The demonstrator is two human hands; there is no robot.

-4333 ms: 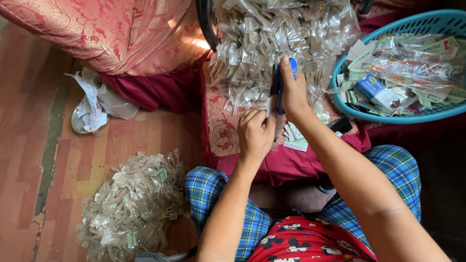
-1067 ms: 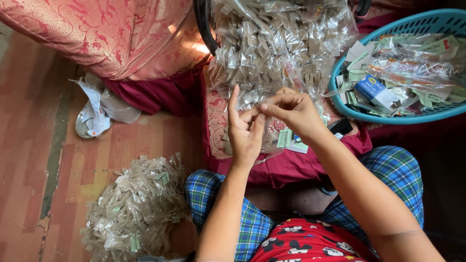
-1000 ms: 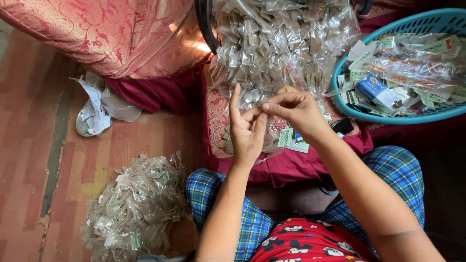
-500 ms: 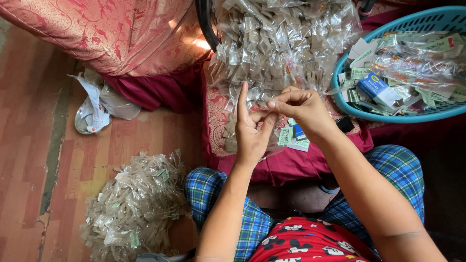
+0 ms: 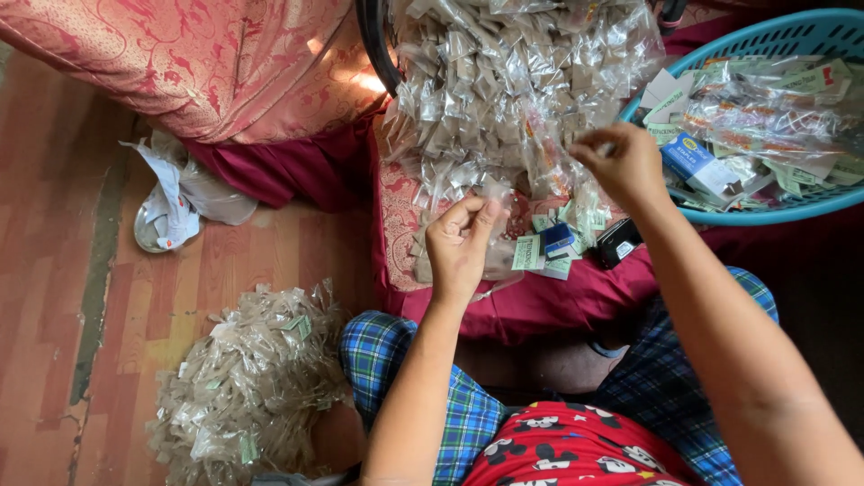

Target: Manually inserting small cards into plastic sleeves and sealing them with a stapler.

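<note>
My left hand [image 5: 461, 245] holds a small clear plastic packet [image 5: 493, 191] between thumb and fingers, just in front of a big heap of clear packets [image 5: 504, 81] on a red patterned cushion [image 5: 405, 216]. My right hand [image 5: 621, 164] is raised to the right, fingers pinched near a clear packet strip [image 5: 551, 157] at the heap's edge; what it grips is not clear. Small green-and-white paper labels [image 5: 531, 252] and a blue item [image 5: 558, 238] lie on the cushion between my hands.
A blue plastic basket [image 5: 720, 216] at right holds packets, labels and small boxes. A second pile of packets [image 5: 247, 378] lies on the wooden floor at lower left. Crumpled white plastic [image 5: 171, 202] lies by a red patterned cushion [image 5: 207, 63]. A black object [image 5: 616, 241] is beside the labels.
My hands, which were together over the cushion, have separated: the right hand has moved up and right toward the basket, while the left stays with a packet.
</note>
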